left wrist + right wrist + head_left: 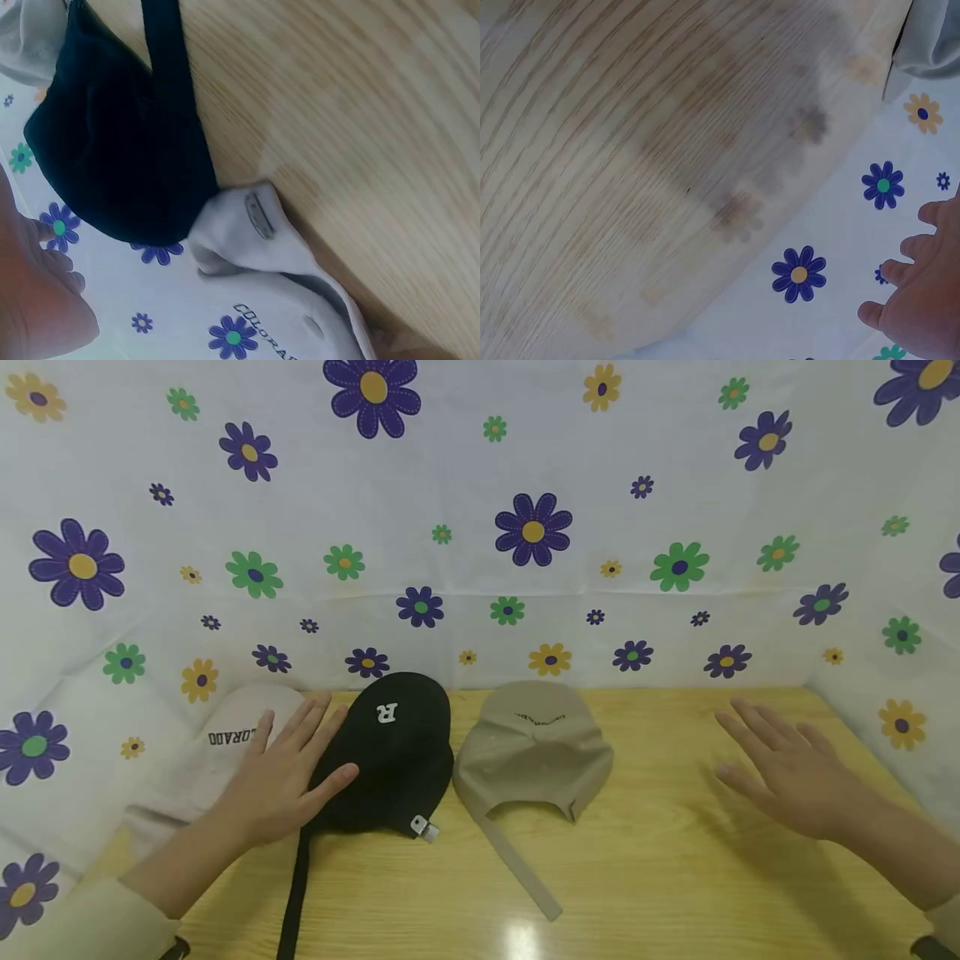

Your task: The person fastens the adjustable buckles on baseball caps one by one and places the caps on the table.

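Three baseball caps lie in a row at the back of the wooden table. Leftmost is a pale cap with dark lettering, partly hidden by my left hand. Beside it sits a black cap with a white R, its strap trailing toward the front edge and a metal buckle at its lower right. The beige cap is in the middle, its strap also loose. My left hand, fingers straight, overlaps the pale and black caps in the head view. Over the right side of the table, my right hand is held with straight fingers, apart from the caps.
A white cloth printed with flowers hangs behind the table and along both sides. The bare wood tabletop stretches in front of the caps and to the right.
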Demonstrator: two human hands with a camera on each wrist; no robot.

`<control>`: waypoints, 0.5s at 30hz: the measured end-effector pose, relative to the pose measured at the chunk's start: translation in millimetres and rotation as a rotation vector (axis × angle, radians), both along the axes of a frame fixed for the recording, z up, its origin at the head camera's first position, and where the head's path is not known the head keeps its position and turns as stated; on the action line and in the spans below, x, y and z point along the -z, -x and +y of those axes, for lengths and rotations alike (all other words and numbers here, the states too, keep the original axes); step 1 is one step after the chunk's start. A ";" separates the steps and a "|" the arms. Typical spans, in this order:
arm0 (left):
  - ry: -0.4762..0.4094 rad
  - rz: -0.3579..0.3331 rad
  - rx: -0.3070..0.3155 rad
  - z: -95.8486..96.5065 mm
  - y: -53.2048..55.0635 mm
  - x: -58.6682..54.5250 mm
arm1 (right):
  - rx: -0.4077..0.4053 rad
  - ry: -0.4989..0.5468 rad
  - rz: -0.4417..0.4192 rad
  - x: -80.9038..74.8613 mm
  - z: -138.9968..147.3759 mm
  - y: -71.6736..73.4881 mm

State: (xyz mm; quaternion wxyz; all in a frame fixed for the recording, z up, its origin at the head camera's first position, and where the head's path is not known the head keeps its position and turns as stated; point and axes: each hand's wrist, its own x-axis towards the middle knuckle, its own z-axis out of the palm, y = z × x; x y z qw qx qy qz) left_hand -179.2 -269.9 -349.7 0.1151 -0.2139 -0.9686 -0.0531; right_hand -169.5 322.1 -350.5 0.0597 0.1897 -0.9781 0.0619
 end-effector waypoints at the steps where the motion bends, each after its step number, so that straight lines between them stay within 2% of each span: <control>1: -0.003 -0.002 0.008 2.3 -0.8 0.2 | -0.005 -0.004 0.002 0.1 -2.2 -0.4; 10: -0.047 -0.031 0.044 24.5 -6.5 0.8 | -0.059 0.017 0.032 3.8 -25.1 -3.0; 15: -0.067 -0.045 0.056 36.0 -9.4 2.0 | -0.074 0.005 0.020 4.8 -38.6 -4.6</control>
